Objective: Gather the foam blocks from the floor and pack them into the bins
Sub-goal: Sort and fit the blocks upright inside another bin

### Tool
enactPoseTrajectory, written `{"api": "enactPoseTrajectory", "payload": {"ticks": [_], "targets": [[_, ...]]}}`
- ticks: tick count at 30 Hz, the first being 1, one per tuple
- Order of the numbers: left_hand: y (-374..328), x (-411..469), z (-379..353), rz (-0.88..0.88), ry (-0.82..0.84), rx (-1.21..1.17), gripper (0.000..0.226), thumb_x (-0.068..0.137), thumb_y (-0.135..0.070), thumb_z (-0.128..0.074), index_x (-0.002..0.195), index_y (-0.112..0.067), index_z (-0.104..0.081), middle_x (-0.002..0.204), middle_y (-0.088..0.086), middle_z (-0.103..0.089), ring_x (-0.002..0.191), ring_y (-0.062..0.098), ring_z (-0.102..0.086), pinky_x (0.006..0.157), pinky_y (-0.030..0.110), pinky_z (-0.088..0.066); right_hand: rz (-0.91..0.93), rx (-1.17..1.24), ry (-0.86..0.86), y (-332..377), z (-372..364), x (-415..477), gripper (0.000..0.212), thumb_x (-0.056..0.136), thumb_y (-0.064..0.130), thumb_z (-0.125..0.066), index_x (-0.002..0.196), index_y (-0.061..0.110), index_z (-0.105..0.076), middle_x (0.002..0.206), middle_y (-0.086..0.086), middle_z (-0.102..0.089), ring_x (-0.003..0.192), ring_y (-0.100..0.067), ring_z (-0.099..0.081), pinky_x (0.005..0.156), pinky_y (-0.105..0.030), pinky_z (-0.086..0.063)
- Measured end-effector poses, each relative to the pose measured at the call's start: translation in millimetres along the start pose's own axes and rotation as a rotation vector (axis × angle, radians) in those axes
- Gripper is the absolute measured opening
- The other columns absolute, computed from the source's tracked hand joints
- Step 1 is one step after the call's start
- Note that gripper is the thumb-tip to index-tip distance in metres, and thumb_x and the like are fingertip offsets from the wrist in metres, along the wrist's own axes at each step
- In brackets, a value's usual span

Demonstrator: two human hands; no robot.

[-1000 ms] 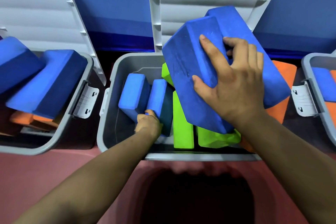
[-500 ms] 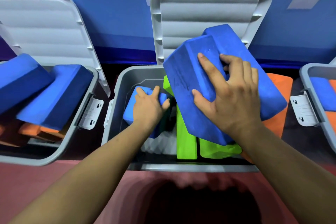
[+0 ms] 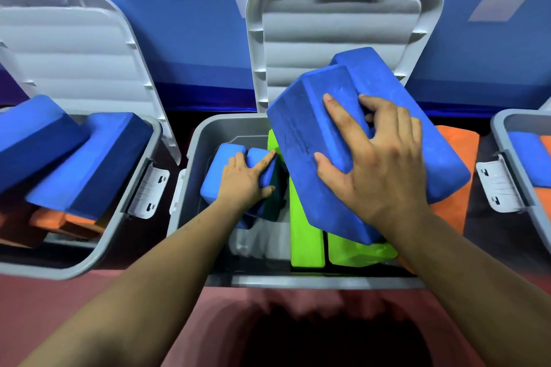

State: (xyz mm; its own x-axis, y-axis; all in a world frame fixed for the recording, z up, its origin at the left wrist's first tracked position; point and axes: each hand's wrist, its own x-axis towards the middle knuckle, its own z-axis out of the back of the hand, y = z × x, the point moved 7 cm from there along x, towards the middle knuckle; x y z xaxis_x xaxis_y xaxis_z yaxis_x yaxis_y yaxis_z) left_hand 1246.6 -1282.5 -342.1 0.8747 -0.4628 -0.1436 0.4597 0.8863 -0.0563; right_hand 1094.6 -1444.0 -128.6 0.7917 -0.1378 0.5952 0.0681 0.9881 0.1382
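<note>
The middle grey bin [image 3: 192, 164] stands open in front of me. My right hand [image 3: 378, 164] grips a large blue foam block [image 3: 298, 134] tilted over the bin's right half, thumb on its face and fingers curled into the gap beside a second large blue block [image 3: 441, 158]. My left hand [image 3: 241, 179] reaches into the bin's left half and presses with spread fingers on two smaller blue blocks [image 3: 222, 158] standing on edge. Green blocks [image 3: 304, 241] stand upright under the large blue ones. An orange block [image 3: 453, 143] shows at the bin's right side.
The bin's lid [image 3: 337, 39] stands up against the blue wall. A left bin [image 3: 146, 164] holds blue blocks over orange ones, its lid raised. A right bin [image 3: 504, 134] with blue and orange blocks sits at the frame edge. Pink floor lies in front.
My left hand rose from the near end of the small blue blocks and now lies spread on top of them. The right hand kept its hold on the large blue block.
</note>
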Motion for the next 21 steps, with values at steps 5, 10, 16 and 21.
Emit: {"api": "enactPoseTrajectory", "payload": {"ticks": [5,10,16,21], "targets": [[-2,-11,43,0.103,-0.328,-0.364,0.051,0.095,-0.041,-0.057,0.143,-0.027,-0.049,0.121,0.017,-0.045,0.109,0.036,-0.045,0.100,0.038,-0.034,-0.004,0.016,-0.015,1,1,1,0.065,0.081,0.048,-0.064,0.140,0.025,-0.054,0.123,-0.020,-0.055,0.104,-0.036,-0.053,0.090,-0.047,-0.040],[-36,-40,107,0.087,-0.012,-1.511,0.048,0.098,-0.054,-0.042,0.126,-0.020,-0.060,0.106,0.008,-0.070,0.094,0.017,-0.068,0.088,0.034,-0.055,-0.023,0.025,-0.010,-1,0,4,0.066,0.080,0.048,-0.065,0.139,0.022,-0.055,0.124,-0.020,-0.055,0.103,-0.037,-0.054,0.090,-0.048,-0.041],[-32,-60,117,0.022,-0.064,-1.479,0.080,0.074,-0.057,-0.067,0.146,-0.039,-0.037,0.120,0.000,-0.062,0.112,0.012,-0.062,0.100,0.039,-0.050,-0.109,0.129,-0.035,7,2,8,0.059,0.083,0.055,-0.061,0.116,0.007,-0.061,0.108,-0.016,-0.055,0.096,-0.035,-0.054,0.087,-0.043,-0.039],[0,-68,116,-0.185,-0.059,-1.269,0.067,0.089,-0.034,-0.061,0.149,-0.039,-0.033,0.137,-0.001,-0.049,0.119,0.013,-0.054,0.106,0.039,-0.045,-0.148,0.168,0.023,19,-6,9,0.080,0.073,0.054,-0.067,0.130,0.001,-0.047,0.127,-0.019,-0.052,0.116,-0.037,-0.050,0.099,-0.044,-0.038]]}}
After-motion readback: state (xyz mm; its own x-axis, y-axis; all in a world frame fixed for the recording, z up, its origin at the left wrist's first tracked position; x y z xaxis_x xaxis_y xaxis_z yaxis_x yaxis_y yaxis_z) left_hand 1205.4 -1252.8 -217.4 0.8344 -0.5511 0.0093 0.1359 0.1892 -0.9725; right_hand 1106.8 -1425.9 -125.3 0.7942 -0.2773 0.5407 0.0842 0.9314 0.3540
